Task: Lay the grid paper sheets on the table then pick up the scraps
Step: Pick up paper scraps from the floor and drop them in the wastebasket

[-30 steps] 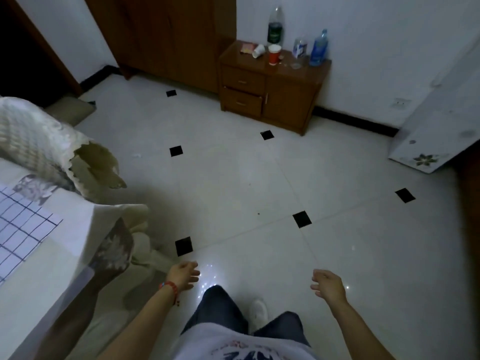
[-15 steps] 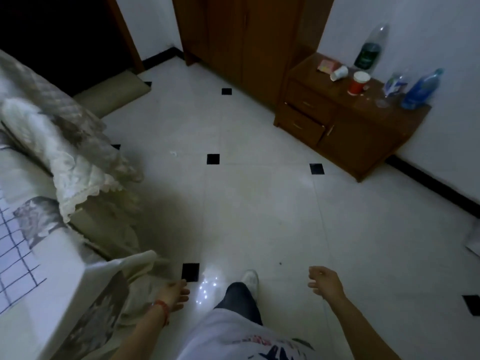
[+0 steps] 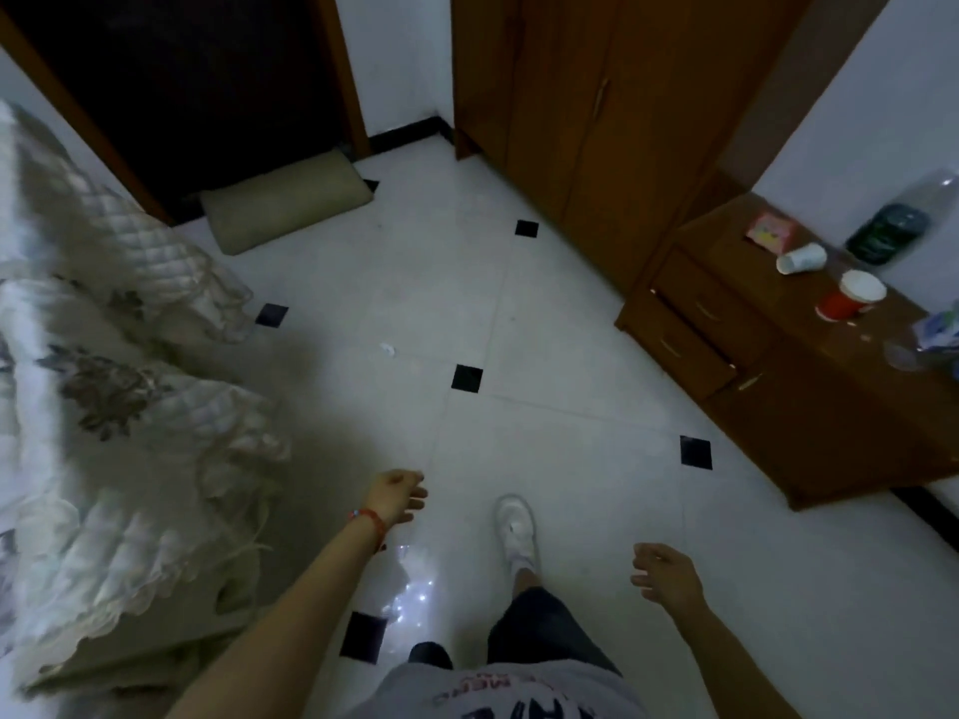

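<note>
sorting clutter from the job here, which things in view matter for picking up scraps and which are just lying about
For the job: small white scrap on the floor; left hand; right hand, both empty.

Just lying about: tipped paper cup, red cup, green bottle, cushion, bedding.

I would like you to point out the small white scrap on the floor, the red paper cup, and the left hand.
small white scrap (image 3: pixel 386 349), head view, its middle.
red paper cup (image 3: pixel 851 295), head view, its red wall.
left hand (image 3: pixel 397 496), head view, its palm.
</note>
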